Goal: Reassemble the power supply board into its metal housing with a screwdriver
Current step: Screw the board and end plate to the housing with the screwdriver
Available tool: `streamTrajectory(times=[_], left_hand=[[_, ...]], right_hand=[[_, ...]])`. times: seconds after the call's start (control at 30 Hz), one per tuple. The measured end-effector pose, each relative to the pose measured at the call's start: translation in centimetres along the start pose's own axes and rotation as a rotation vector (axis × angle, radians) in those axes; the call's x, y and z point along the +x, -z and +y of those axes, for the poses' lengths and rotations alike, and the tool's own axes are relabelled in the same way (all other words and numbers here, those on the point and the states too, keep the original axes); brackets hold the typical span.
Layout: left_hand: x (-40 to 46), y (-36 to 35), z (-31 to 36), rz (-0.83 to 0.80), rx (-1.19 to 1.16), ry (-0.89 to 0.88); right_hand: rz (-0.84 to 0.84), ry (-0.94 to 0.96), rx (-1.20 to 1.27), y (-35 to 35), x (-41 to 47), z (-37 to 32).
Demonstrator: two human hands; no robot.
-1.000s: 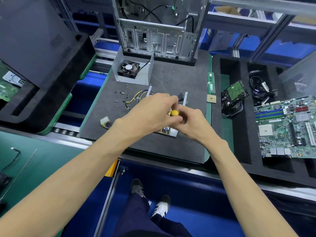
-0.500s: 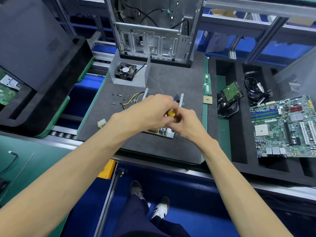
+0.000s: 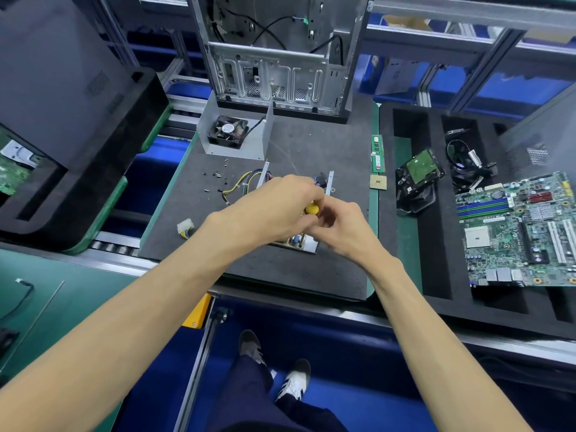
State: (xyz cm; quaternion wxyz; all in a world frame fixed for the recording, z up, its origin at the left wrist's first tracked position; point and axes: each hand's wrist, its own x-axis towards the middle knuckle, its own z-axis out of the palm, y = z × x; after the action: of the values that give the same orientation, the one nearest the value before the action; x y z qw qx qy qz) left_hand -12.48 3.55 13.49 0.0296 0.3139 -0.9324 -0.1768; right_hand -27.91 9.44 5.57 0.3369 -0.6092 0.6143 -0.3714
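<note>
Power supply board (image 3: 296,241) flat on the dark mat (image 3: 311,145) of the counter, set in its metal housing (image 3: 328,182), mostly hidden beneath both hands; only the near corner and the far rails visible. Screwdriver with yellow handle (image 3: 312,209) upright above the board, between the hands. Left hand (image 3: 274,207) curled over the handle from the left; right hand (image 3: 343,229) pinching it from the right, fingertips meeting the left hand's. Yellow and black wire bundle (image 3: 240,183) trailing left to a white connector (image 3: 185,227). Loose screws (image 3: 216,176) just beyond, near a fan bracket (image 3: 230,132). Open computer chassis (image 3: 274,57) upright at the mat's far edge. RAM stick (image 3: 377,151) and CPU chip (image 3: 378,182) on the right edge. Hard drive (image 3: 419,169) and motherboard (image 3: 517,232) in the black foam tray (image 3: 436,275) beside.
</note>
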Motion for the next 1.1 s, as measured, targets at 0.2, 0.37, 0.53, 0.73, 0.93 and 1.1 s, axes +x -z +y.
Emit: streamTrajectory(times=[0.2,0.37,0.53,0.73,0.93,1.1], left_hand=[[0.0,-0.2,0.1,0.051,0.033,-0.003],[0.2,-0.3,0.0,0.036,0.047,0.039],[0.0,0.2,-0.6,-0.034,0.039,-0.049],[0.4,-0.2,-0.2,0.061,0.048,0.119],[0.8,0.6,0.0,-0.114,0.055,-0.096],[0.6,0.4,-0.9,-0.065,0.046,-0.060]], right_hand=[[0.075,-0.020,-0.067,-0.8,0.1,0.1],[0.004,-0.068,-0.007,-0.6,0.3,0.0],[-0.061,-0.046,0.080,-0.3,0.3,0.0],[-0.021,-0.070,0.059,-0.9,0.6,-0.1],[0.126,-0.010,-0.097,-1.2,1.1,0.4],[0.002,0.047,0.050,-0.3,0.6,0.7]])
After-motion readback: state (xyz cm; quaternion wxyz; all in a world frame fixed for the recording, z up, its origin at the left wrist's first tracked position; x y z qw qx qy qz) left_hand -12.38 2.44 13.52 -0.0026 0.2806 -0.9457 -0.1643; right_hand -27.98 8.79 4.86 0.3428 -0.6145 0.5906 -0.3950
